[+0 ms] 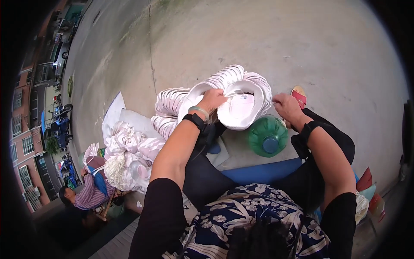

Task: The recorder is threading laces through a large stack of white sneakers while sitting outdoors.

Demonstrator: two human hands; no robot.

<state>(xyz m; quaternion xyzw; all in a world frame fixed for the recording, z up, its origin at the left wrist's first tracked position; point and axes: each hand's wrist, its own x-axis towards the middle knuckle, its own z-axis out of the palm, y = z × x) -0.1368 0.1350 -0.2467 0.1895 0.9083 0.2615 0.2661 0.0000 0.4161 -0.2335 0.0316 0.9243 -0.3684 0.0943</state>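
In front of me lies a curved row of nested white oval fabric shells (224, 77), ribbed along their stacked edges. The front shell (240, 107) faces me, with a pale patch and a small label inside. My left hand (212, 100) is closed in a pinch at this shell's upper left rim, where a thin white strip shows by the fingertips. My right hand (288, 107) is held apart from the stack, just right of it, fingers curled together; anything in them is too small to make out. Below it stands a green see-through plastic bottle (263, 129) with a blue round top.
At my left is a heap of white bundled pieces and strings (129, 151). A person in a striped top (92, 192) sits beyond it. My foot in a red sandal (299, 96) rests on the concrete floor (327, 52). Colourful bags (366, 187) lie at my right.
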